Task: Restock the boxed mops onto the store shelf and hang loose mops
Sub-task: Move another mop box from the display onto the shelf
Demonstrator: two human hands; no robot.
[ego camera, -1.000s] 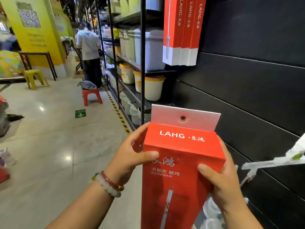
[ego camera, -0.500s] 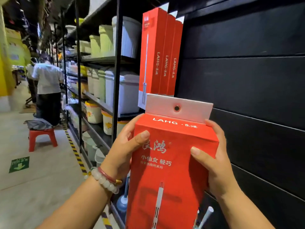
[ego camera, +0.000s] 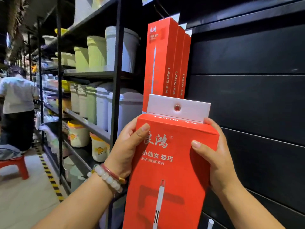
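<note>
Cardboard, tall and narrow: the boxed mop [ego camera: 170, 162] at lower centre of the frame looks stiff-walled and probably light for its length, though likely top-heavy to swing. The left hand [ego camera: 127, 146] and right hand [ego camera: 212, 156] clamp its upper sides, thumbs on the glossy red front, a sound hold near the white hang tab [ego camera: 178, 107] with its eyelet [ego camera: 177, 107]. Squeezing harder could dent the panels. Directly above, three hanging boxes [ego camera: 166, 63] fill the upper centre, touching one another. Open room seems to lie along the dark slat wall [ego camera: 247, 96] to the right; the black shelf upright [ego camera: 117, 71] crowds the left.
</note>
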